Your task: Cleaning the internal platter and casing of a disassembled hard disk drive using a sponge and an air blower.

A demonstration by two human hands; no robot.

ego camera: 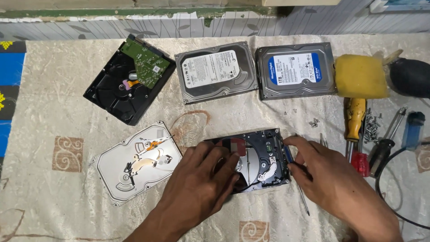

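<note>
Black opened hard drive [260, 157] near centre: left hand [201, 179] presses flat on it, right hand [329, 172] grasps a thin screwdriver [299, 188] at its edge.

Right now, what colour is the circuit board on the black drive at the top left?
Green; the circuit board shows best in the head view.

Labels on two closed hard drives at the far side of the tabletop.

The middle drive [216, 71] carried a large white rectangular label [210, 68] with dark print, lying tilted with the drive's case. The drive [296, 71] just to its right bore a rectangular label [294, 68] that was white in the middle with blue bands at both ends. No packages, signs or screens were visible.
</note>
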